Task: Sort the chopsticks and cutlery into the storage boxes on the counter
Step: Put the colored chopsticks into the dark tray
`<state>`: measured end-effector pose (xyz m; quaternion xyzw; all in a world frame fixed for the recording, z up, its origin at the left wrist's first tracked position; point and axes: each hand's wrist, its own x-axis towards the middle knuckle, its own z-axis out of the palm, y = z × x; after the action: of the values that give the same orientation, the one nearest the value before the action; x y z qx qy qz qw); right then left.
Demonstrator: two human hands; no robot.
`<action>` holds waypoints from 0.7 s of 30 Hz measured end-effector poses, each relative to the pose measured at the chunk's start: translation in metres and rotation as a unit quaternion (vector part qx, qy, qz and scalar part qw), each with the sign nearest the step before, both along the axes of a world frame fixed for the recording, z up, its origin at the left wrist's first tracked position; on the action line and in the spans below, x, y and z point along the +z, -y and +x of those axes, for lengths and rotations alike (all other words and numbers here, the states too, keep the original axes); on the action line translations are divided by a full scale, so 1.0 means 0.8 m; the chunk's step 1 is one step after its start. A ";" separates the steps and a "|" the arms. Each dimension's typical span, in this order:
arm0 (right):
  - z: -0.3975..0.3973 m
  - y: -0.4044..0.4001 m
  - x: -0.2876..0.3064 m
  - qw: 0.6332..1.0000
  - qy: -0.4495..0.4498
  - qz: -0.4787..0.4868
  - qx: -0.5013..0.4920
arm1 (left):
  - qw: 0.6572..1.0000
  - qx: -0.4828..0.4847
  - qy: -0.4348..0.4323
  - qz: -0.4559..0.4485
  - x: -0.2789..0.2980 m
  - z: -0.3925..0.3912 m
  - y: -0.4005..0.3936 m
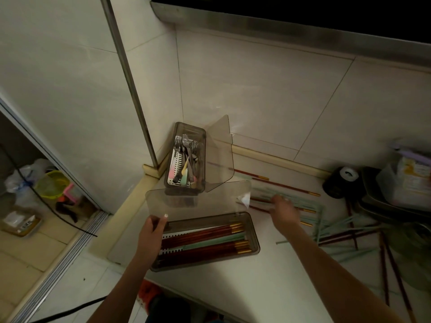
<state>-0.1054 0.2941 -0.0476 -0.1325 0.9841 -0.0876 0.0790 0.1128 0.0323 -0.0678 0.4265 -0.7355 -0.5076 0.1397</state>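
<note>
A long smoked-plastic chopstick box (255,241) lies on the counter near me, holding several red-brown and mint chopsticks (205,238). My left hand (152,226) grips its raised clear lid (198,201) at the left edge. My right hand (283,212) reaches to the right of the box and rests on loose red and mint chopsticks (300,206); its grip is blurred. A second box (186,157) stands in the corner with forks and pastel-handled cutlery inside, its lid (220,157) open to the right.
More loose chopsticks (349,231) are scattered across the counter's right side. A black roll (342,180), dark trays (382,199) and a plastic bag (408,178) crowd the far right. The counter's edge drops to the floor on the left, by tiled walls.
</note>
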 end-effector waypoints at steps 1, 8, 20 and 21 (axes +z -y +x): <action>-0.002 -0.002 -0.006 0.999 0.019 0.047 0.017 | 1.000 -0.002 0.000 0.001 0.001 0.000 0.000; -0.003 -0.004 -0.027 0.992 0.034 0.108 0.062 | 1.000 -0.006 -0.005 0.007 0.003 0.001 -0.001; 0.039 -0.006 -0.022 0.982 -0.004 -0.159 -0.098 | 1.000 -0.015 -0.007 -0.005 0.001 0.001 0.000; 0.044 -0.009 -0.019 0.971 0.007 -0.204 -0.122 | 1.000 -0.015 -0.009 -0.006 0.000 0.000 0.000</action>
<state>-0.0703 0.3014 -0.0626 -0.0246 0.9538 -0.2959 0.0458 0.1131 0.0321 -0.0676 0.4101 -0.7434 -0.5093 0.1409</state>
